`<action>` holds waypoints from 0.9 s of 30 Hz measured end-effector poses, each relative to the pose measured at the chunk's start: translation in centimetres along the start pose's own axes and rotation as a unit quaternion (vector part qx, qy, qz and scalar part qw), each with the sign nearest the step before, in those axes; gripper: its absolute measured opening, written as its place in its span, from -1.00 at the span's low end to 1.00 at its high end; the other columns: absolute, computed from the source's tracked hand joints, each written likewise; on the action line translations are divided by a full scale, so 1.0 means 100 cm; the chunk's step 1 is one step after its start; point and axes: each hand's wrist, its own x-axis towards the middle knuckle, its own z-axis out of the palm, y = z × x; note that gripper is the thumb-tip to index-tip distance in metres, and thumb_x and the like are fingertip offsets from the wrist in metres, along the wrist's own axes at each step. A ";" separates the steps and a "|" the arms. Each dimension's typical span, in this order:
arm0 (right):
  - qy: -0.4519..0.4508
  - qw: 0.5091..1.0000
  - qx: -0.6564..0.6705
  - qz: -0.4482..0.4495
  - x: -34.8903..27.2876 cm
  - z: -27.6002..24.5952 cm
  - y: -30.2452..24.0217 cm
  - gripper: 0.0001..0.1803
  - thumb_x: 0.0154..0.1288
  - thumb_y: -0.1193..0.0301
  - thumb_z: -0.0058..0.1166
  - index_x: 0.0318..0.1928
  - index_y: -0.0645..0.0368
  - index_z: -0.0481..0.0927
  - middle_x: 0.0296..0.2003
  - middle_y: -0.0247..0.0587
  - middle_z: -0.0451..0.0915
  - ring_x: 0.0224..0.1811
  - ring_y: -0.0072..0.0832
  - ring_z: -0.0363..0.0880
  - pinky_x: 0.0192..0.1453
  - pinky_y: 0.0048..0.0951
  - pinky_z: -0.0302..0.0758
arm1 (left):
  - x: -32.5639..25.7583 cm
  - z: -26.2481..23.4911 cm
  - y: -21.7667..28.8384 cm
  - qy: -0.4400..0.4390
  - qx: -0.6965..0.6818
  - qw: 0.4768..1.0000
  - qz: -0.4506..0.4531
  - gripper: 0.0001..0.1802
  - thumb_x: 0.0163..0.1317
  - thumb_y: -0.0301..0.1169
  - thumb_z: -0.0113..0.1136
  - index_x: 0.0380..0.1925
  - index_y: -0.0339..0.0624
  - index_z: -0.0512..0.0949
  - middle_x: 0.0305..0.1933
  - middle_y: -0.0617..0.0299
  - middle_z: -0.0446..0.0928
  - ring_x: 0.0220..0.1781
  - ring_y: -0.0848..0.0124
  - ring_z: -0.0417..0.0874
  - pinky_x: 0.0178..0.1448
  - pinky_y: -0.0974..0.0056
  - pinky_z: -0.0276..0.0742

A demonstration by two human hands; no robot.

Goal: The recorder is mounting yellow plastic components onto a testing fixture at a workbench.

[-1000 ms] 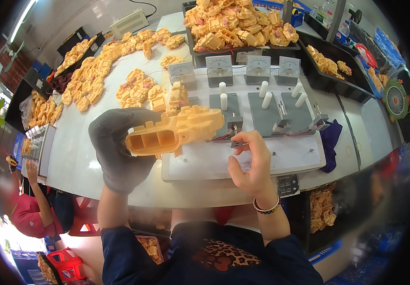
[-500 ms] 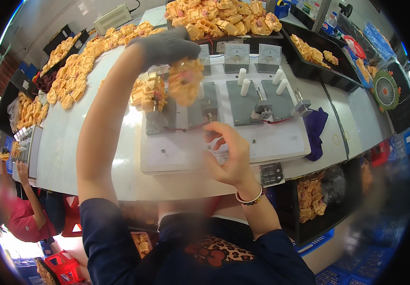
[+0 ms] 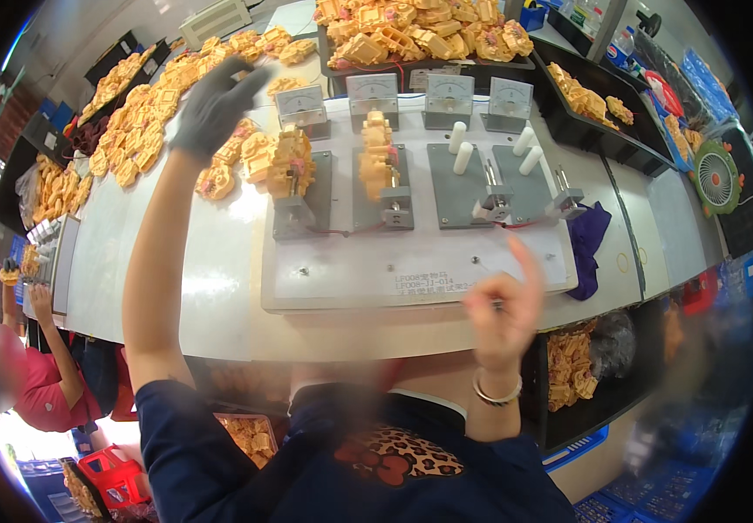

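1. Head view: a long white table (image 3: 176,261) carries a white board (image 3: 411,270) with four grey plates and a row of four meters (image 3: 411,91) behind them.
2. Heaps of orange plastic parts (image 3: 145,96) lie across the table's left and far side.
3. Left hand (image 3: 215,105), in a grey glove, is raised over the heaps, fingers spread and loose, holding nothing.
4. Right hand (image 3: 503,305), bare, hangs above the board's near edge, thumb and fingers pinched together; it is blurred, so whether they hold anything cannot be told.
5. Two orange parts (image 3: 293,161) (image 3: 376,157) stand on the two left plates.
6. White pegs (image 3: 462,157) stand on the right plates.
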 end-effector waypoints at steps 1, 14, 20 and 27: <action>0.030 0.999 0.007 0.033 -0.006 -0.012 -0.002 -0.43 0.13 0.55 0.10 0.20 0.43 0.37 -0.55 -0.35 0.54 -0.54 -0.65 0.46 -0.42 -0.65 0.38 | -0.011 -0.009 -0.024 0.013 0.110 0.994 -0.012 -0.35 0.13 0.25 0.20 0.08 0.10 0.54 -0.05 0.07 0.59 -0.07 0.19 0.66 0.05 0.15 0.53; 0.039 0.979 -0.188 -0.069 0.031 -0.033 0.013 -0.60 0.16 0.57 0.11 0.06 0.32 0.49 -0.27 -0.24 0.54 -0.27 -0.51 0.49 -0.23 -0.55 0.43 | -0.109 0.011 -0.154 0.163 -0.054 0.980 -0.098 -0.68 0.16 -0.37 0.24 -0.14 -0.15 0.38 -0.25 0.09 0.55 -0.34 0.34 0.62 -0.28 0.25 0.58; -0.049 0.993 -0.106 0.005 0.049 -0.012 0.023 -0.53 0.09 0.56 0.22 0.07 0.22 0.49 -0.05 -0.18 0.51 -0.14 -0.48 0.48 -0.14 -0.50 0.49 | -0.146 -0.003 -0.067 0.184 -0.142 0.970 0.077 -0.65 0.07 -0.60 0.29 -0.12 -0.21 0.45 -0.22 0.22 0.57 -0.22 0.48 0.61 -0.13 0.37 0.56; -0.035 0.992 -0.090 -0.083 0.043 -0.015 0.030 -0.62 -0.02 0.56 0.17 -0.10 0.23 0.51 -0.26 -0.21 0.52 -0.34 -0.49 0.46 -0.28 -0.51 0.45 | -0.141 -0.003 0.025 0.126 -0.046 0.946 0.294 -0.57 -0.11 -0.71 0.36 -0.19 -0.20 0.51 -0.03 0.10 0.65 -0.02 0.38 0.67 0.10 0.32 0.54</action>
